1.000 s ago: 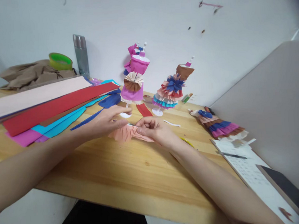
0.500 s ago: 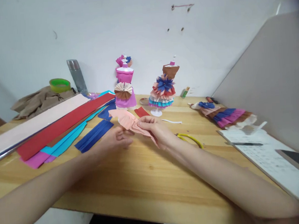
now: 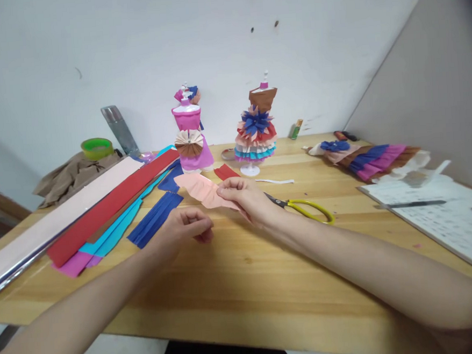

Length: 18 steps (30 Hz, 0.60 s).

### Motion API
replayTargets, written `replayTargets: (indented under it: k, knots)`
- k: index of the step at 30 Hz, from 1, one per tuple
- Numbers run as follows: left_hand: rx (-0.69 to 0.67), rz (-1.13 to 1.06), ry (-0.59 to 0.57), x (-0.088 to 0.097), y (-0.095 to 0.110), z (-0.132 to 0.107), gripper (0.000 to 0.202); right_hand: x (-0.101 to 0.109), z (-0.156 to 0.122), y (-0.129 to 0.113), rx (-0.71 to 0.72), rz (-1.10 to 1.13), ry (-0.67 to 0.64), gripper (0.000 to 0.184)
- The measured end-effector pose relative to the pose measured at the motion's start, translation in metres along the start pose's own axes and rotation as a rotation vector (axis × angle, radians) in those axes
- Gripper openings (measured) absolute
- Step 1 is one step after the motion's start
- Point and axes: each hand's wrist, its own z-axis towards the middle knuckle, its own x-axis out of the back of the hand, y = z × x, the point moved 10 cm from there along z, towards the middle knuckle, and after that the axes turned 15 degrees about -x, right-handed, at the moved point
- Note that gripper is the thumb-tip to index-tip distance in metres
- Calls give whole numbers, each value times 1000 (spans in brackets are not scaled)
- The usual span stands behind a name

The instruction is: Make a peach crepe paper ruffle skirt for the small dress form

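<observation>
My right hand (image 3: pixel 248 200) pinches a gathered strip of peach crepe paper (image 3: pixel 200 190) between thumb and fingers. The paper fans out to the left, its edge ruffled. Just below the paper's free end, apart from it, is my left hand (image 3: pixel 189 226), its fingers curled in with nothing visible in them. Beyond the hands stand two small dress forms: one in a magenta paper dress (image 3: pixel 186 118) with a pleated rosette, one in a brown-topped dress (image 3: pixel 263 97) with ruffled tiers and a blue flower. Behind my right wrist lie yellow-handled scissors (image 3: pixel 311 209).
Long crepe paper strips, including a red one (image 3: pixel 112 207) and a folded blue piece (image 3: pixel 154 220), cover the left side. Farther back are a tape roll (image 3: pixel 96 149) and a bottle (image 3: pixel 119 131). A layered paper dress (image 3: pixel 374 159) and a white board (image 3: pixel 433 228) occupy the right.
My left hand's fingers have curled inward from a looser pose. My right hand keeps hold of the peach paper, which has opened out flatter. The camera view has shifted slightly.
</observation>
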Motion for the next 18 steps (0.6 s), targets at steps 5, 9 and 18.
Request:
replayTargets:
  k: [5,9,18]
  knots:
    - [49,-86,57,6,-11,0,37,-5,-1,0,23,-68,-26,22]
    - [50,-226,66,3,-14,2,44,-15,-7,2,59,-144,-68,21]
    - [199,67,-225,-15,-24,-10,34,-6,-2,-2,124,-269,22,24]
